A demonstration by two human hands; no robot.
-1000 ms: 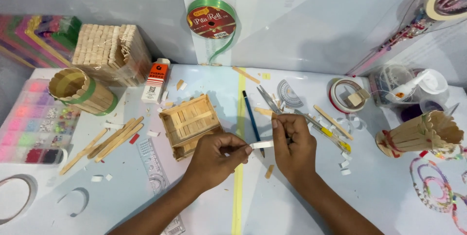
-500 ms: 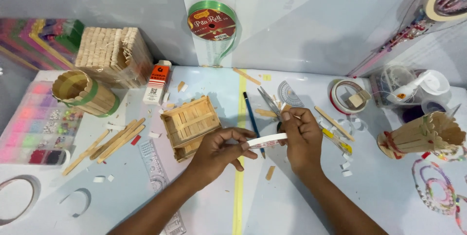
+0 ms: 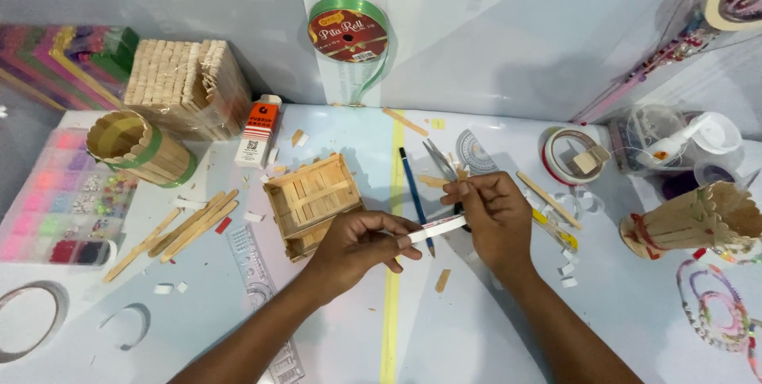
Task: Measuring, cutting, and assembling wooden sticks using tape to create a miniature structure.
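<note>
Above the table (image 3: 635,328), the left hand (image 3: 357,245) and right hand (image 3: 492,217) hold a white craft stick (image 3: 435,229) between them. Both hands' fingers pinch it, beside a small wooden-stick crate (image 3: 311,203).

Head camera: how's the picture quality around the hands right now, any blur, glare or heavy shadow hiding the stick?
Head view: evenly lit and sharp at centre; the left hand and right hand hold the white stick in clear sight. Soft shadows fall beside the wooden crate. Mild glare on the plastic wrap top right. Edges bend slightly from the wide lens.
</note>
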